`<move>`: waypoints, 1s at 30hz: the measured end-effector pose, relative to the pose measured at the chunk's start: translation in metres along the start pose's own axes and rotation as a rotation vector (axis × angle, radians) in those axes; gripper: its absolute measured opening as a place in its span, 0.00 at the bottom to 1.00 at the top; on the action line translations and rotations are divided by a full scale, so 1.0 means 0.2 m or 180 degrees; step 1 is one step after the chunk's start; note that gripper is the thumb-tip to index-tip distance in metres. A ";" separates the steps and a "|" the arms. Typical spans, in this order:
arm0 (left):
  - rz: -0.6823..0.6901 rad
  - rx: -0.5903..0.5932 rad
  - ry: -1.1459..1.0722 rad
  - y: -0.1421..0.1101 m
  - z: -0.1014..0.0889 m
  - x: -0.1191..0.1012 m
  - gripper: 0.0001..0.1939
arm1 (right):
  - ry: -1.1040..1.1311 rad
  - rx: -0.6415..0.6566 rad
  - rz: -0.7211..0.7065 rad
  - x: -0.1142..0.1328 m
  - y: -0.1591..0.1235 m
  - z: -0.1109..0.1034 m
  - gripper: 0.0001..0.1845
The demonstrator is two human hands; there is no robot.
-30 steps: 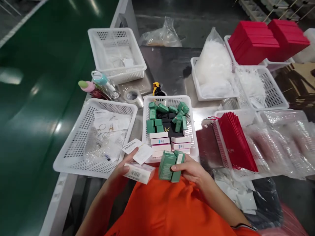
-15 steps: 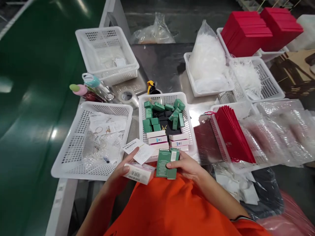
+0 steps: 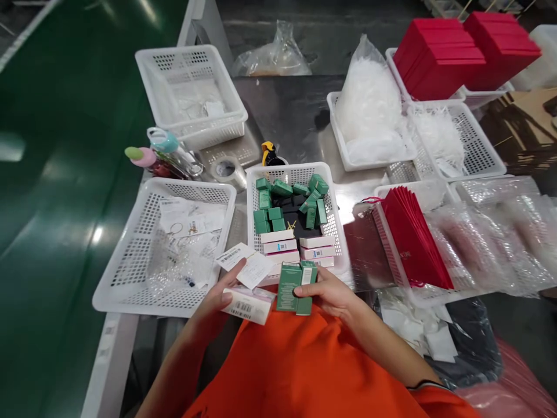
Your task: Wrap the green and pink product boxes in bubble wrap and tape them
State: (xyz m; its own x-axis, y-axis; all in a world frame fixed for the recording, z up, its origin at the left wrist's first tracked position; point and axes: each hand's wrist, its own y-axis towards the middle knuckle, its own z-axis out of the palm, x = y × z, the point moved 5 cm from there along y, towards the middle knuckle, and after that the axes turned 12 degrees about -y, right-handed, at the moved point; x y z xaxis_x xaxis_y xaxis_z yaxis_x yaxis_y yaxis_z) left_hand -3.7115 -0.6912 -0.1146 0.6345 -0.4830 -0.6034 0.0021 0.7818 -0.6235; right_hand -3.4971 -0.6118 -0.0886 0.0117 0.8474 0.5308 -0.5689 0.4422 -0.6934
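Observation:
My left hand (image 3: 220, 299) is closed on a white box (image 3: 249, 306) with a barcode on its side, and also holds a folded paper slip (image 3: 256, 269) with printing above the box. In my right hand (image 3: 328, 292) are two green boxes (image 3: 288, 287) side by side, the thumb across their faces. Just beyond both hands stands a white basket (image 3: 340, 241). Inside it are small green boxes (image 3: 275, 217), stacked white-and-pink boxes (image 3: 317, 252) and black pouches (image 3: 308, 229), one with a gold mark. The fingers under the held boxes are partly hidden.
On the left, a white basket (image 3: 117, 270) holds clear-bagged items, near bottles (image 3: 165, 142) and a tape roll (image 3: 228, 169). Red bags (image 3: 409, 244) and bubble-wrap pouches (image 3: 483, 249) lie right. Behind are red boxes (image 3: 439, 55) and a bag of white filler (image 3: 368, 98). A green conveyor (image 3: 56, 191) runs left.
Almost nothing differs. Both hands keep the same hold on the boxes and slip, and the whole view has shifted very slightly.

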 end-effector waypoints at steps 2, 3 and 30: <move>0.0007 0.0002 -0.0015 0.00 0.00 0.00 0.56 | 0.0004 -0.0060 0.0010 0.00 0.00 0.00 0.33; -0.0007 0.0012 -0.0013 0.00 0.01 0.00 0.56 | 0.0005 -0.0081 0.0010 0.00 0.00 0.00 0.34; -0.0019 0.0094 0.0041 -0.01 0.04 -0.01 0.53 | -0.0036 0.0018 -0.0032 -0.02 0.01 -0.02 0.33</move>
State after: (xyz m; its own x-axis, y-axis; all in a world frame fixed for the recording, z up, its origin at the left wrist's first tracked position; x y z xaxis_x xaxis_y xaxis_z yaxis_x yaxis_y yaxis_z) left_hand -3.7070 -0.6895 -0.1087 0.6243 -0.4925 -0.6063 0.0287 0.7901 -0.6123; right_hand -3.4953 -0.6136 -0.0932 0.0080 0.8396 0.5432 -0.5734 0.4489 -0.6854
